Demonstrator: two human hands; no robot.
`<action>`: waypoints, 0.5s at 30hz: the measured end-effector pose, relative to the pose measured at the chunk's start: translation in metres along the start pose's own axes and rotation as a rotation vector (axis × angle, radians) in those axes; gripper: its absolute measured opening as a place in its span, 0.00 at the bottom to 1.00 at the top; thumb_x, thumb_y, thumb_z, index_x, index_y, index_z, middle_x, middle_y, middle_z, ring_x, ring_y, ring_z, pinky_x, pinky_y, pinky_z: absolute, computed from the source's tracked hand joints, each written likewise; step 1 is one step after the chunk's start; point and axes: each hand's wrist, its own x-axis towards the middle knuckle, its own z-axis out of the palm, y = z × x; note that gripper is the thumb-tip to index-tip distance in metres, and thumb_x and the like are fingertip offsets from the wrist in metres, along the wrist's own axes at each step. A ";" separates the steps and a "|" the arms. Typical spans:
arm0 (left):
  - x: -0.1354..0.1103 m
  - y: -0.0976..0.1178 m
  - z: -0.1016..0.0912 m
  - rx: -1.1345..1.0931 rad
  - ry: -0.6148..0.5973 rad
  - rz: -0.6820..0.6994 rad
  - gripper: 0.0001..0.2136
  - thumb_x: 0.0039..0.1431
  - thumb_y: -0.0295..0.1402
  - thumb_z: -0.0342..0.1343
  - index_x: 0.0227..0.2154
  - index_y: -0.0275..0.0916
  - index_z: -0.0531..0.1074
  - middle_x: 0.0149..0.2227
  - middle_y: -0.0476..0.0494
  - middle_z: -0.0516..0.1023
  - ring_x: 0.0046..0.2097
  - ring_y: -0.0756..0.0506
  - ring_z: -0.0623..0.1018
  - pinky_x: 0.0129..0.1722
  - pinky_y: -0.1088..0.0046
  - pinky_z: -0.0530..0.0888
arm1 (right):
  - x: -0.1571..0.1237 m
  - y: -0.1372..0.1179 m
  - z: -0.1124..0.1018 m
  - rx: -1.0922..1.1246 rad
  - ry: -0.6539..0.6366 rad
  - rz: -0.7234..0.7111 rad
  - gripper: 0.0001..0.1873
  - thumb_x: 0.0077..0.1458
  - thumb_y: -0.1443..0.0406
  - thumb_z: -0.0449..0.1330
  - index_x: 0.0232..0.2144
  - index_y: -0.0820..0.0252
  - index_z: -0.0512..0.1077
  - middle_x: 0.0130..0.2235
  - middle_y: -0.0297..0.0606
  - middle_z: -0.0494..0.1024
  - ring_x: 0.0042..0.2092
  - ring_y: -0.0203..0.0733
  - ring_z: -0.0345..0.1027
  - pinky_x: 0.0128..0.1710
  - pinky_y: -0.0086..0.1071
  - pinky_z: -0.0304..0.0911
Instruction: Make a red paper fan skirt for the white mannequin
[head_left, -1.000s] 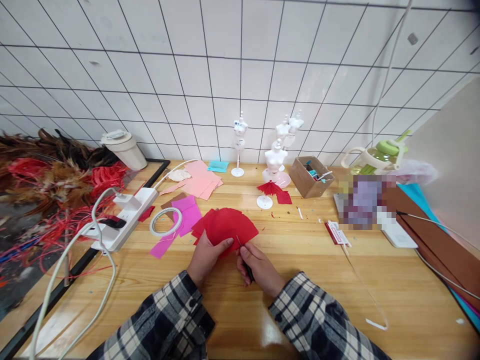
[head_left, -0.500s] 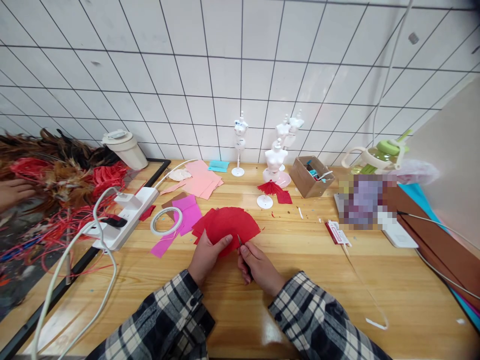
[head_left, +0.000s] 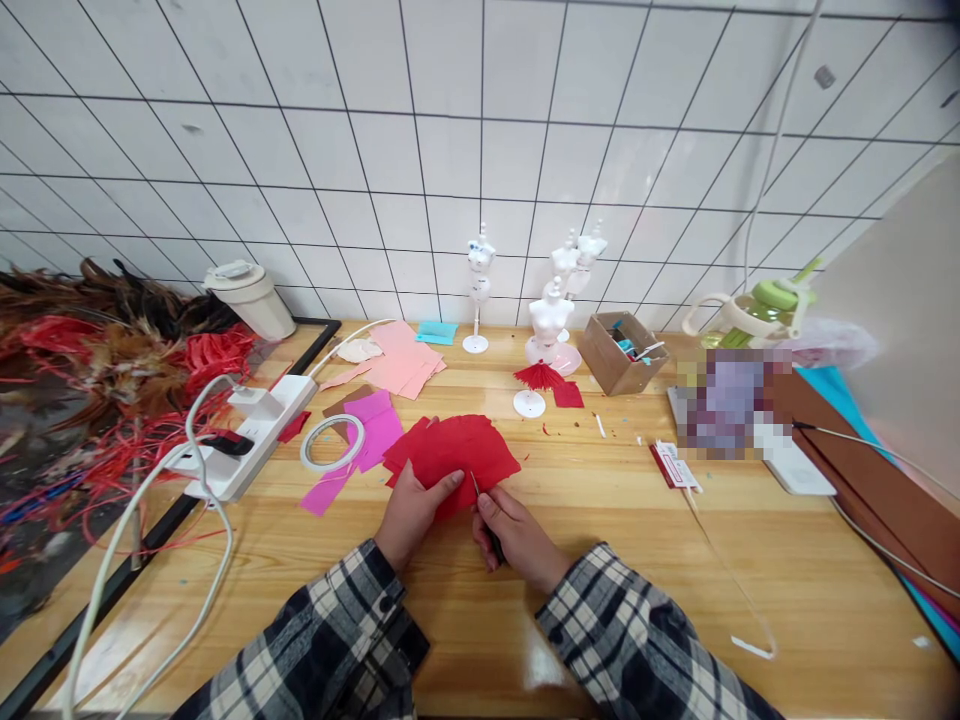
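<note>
My left hand (head_left: 417,507) pinches the lower edge of a fan-shaped red sheet (head_left: 465,446), thumb on top. More red sheets (head_left: 403,448) lie beneath it on the left. In my right hand (head_left: 514,528) is a small pair of scissors (head_left: 475,486); the fingers wrap round the dark handles. The narrow blade tips lie against the lower middle of the red sheet, beside my left thumb. How far the blades are apart is too small to tell. Part of the handles is hidden by my fingers.
A tape roll (head_left: 332,443) lies on magenta sheets (head_left: 379,428) at left, by a power strip (head_left: 255,436) with looping cables. Behind stand small white mannequins (head_left: 552,318) and a cardboard box (head_left: 622,355) of tools. Feathers (head_left: 112,350) heap at far left; a blurred device (head_left: 727,400) lies right.
The red sheet's right part has shifted slightly and looks more creased. The scissors have moved a little left. Another person's hand at the far left has gone out of view.
</note>
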 end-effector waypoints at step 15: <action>-0.001 -0.005 -0.001 -0.017 -0.022 -0.009 0.44 0.48 0.36 0.65 0.66 0.42 0.47 0.49 0.41 0.77 0.53 0.39 0.74 0.55 0.57 0.69 | -0.001 -0.002 0.000 -0.005 0.007 0.013 0.26 0.54 0.40 0.50 0.28 0.57 0.57 0.20 0.23 0.63 0.16 0.28 0.56 0.15 0.25 0.54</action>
